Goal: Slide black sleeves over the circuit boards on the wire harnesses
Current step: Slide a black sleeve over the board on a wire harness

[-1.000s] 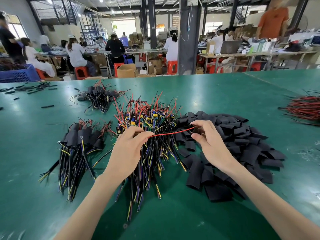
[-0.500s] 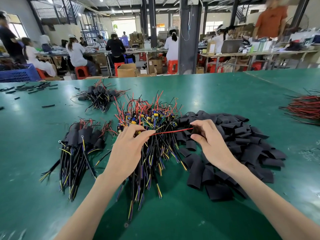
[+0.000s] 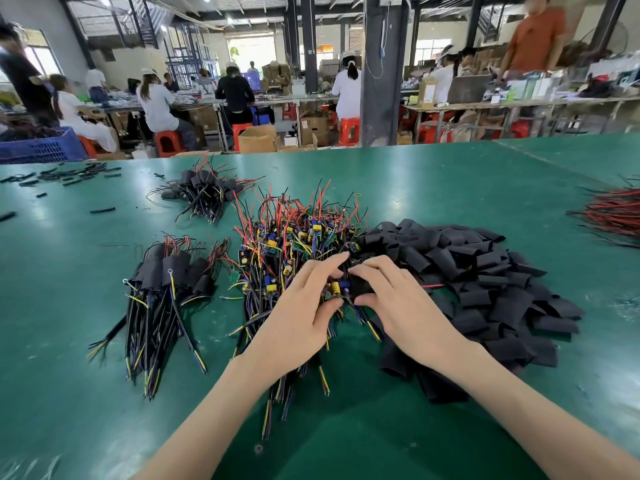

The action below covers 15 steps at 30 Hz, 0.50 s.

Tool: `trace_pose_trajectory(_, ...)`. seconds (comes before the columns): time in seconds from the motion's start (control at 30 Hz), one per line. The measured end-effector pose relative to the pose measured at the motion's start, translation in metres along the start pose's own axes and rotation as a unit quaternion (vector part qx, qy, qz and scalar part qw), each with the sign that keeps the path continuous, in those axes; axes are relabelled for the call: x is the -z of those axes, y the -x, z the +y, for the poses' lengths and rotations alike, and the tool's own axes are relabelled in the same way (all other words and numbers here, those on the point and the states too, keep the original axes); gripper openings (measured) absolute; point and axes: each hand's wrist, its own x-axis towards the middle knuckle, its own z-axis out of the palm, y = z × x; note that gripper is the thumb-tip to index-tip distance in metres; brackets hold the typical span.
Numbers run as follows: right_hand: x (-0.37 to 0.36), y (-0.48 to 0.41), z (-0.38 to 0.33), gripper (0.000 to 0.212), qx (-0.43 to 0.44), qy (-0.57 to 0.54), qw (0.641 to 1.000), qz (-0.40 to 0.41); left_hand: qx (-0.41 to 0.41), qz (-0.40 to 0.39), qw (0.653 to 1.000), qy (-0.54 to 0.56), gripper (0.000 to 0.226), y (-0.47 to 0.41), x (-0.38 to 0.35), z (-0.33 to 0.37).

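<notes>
A second ago the two hands were apart, a red wire (image 3: 433,286) stretched taut between them. Now they have come together over the near edge of the heap of bare harnesses (image 3: 291,237). The left hand (image 3: 294,313) has its grip pinched on a circuit board (image 3: 335,289) with a yellow capacitor. The right hand (image 3: 405,306) has its grip clamped on a black sleeve (image 3: 360,285), whose mouth is up against the board. The red wire now pokes out past the right hand, over the pile of loose sleeves (image 3: 491,271). On the green bench (image 3: 450,188), the sleeved bundle (image 3: 166,278) lies where it was, to the left.
</notes>
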Motion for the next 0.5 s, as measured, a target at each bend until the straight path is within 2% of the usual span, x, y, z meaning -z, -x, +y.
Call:
trace_pose_trajectory(0.17, 0.0071, -0.0003, -0.0019, 0.039, 0.028, -0.008, 1.0, -0.011, 0.016, 0.027, 0.999, 0.01, 0.055, -0.0022, 0.0003, -0.0014)
trace_pose_trajectory(0.33, 0.0049, 0.0013, -0.0006, 0.036, -0.038, -0.128, 0.991, 0.0, 0.01, 0.029, 0.999, 0.02, 0.052, -0.0009, 0.001, -0.002)
trace_pose_trajectory(0.5, 0.0049, 0.0025, -0.0012, 0.033, -0.048, -0.163, 0.985, -0.024, -0.002, 0.013, 1.0, 0.013, 0.048, 0.0006, 0.0003, -0.0015)
